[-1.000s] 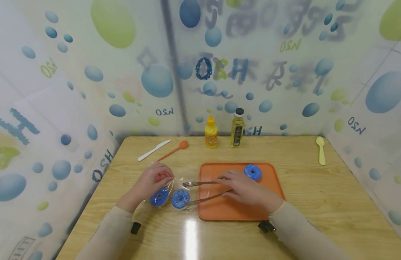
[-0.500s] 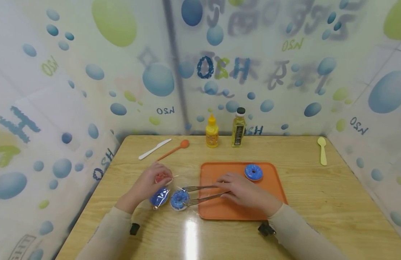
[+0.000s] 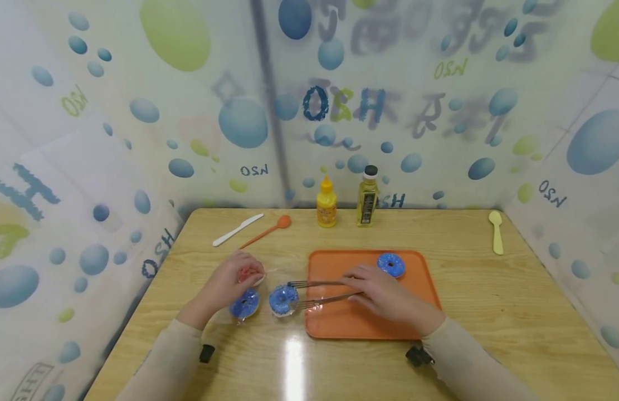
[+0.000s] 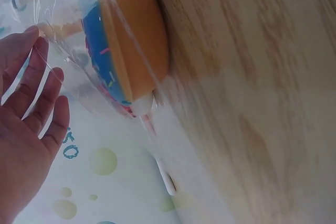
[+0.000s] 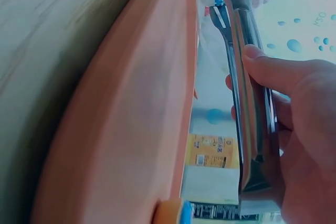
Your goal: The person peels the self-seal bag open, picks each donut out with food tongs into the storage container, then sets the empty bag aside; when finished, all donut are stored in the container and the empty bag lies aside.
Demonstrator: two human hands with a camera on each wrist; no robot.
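My left hand [image 3: 231, 281] pinches the edge of a clear plastic bag [image 4: 68, 61] over the table, left of the tray. Partly under that hand lies a red-pink donut [image 3: 249, 273], with a blue donut [image 3: 244, 304] just in front of it. My right hand [image 3: 381, 295] grips metal tongs [image 5: 254, 103] above the orange tray [image 3: 369, 328]. Their two slotted tips point left and reach a sprinkled blue donut [image 3: 283, 299], one tip at its far edge and the other overlapping its near right side. Another blue donut [image 3: 391, 265] rests at the tray's back right.
Behind the tray stand a yellow squeeze bottle [image 3: 326, 206] and an oil bottle [image 3: 367, 200] with a dark cap. A white knife [image 3: 238, 230] and an orange spoon [image 3: 269, 229] lie back left. At the far right is a pale yellow spoon [image 3: 496, 233].
The tongs and my right hand have shifted slightly right, and the sprinkled blue donut has moved a little right and back with the tips. My left hand has stayed nearly in place.
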